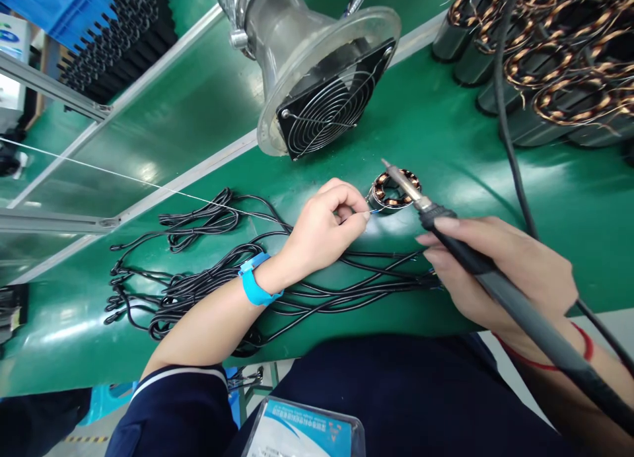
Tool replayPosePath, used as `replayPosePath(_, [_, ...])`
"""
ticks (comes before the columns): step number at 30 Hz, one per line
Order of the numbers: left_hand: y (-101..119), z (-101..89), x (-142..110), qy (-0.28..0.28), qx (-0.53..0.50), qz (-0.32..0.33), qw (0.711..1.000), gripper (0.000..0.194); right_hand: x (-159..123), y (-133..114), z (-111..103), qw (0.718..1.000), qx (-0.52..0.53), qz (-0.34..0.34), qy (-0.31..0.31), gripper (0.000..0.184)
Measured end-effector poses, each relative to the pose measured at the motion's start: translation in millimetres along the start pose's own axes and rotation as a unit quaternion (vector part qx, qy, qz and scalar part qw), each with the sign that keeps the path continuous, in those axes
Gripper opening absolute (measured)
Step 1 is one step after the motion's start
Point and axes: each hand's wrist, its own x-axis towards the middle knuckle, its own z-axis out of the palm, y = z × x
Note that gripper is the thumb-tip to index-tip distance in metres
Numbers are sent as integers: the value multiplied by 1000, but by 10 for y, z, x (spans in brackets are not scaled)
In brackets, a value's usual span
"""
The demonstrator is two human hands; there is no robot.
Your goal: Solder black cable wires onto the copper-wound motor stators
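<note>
My left hand (331,219), with a blue band on its wrist, is closed in a pinch at the left side of a small stator (381,196) wound with copper. A thin wire (375,211) with a bluish end shows at its fingertips; the rest is hidden by the fingers. In my right hand (500,272) is a soldering iron (465,249), gripped like a pen. Its metal tip points up and left, passing over the stator in this view. Whether it touches the stator I cannot tell. Several black cables (317,298) lie below my left hand.
A fume extractor (329,107) with a fan grille hangs beyond the stator. Several larger copper-wound stators (525,127) stand at the upper right, with the iron's dark cord passing before them. A thin pale strand (123,174) runs from the left. Black parts (123,54) fill the upper left.
</note>
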Motion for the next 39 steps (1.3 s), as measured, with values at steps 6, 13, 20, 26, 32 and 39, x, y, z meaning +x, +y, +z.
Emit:
replayPosePath(6, [-10, -1, 2, 7, 4, 17, 1000, 7, 373, 9, -80, 995, -57, 7, -82, 35])
replayPosePath(13, [16, -1, 4, 5, 9, 0, 1000, 8, 526, 176, 107, 989, -47, 5, -142, 36])
replayPosePath(20, [127, -143, 24, -106, -79, -222, 966, 17, 424, 299, 232, 994, -32, 4, -107, 49])
replayPosePath(26, [202, -280, 81, -56, -183, -273, 943, 10, 423, 348, 301, 990, -35, -26, -136, 48])
replayPosePath(32, [170, -237, 111, -26, -210, -302, 930, 16, 389, 295, 278, 990, -13, -35, -135, 51])
replayPosePath(39, [210, -149, 161, -30, -216, -323, 921, 12, 419, 297, 269, 993, -1, -48, -107, 47])
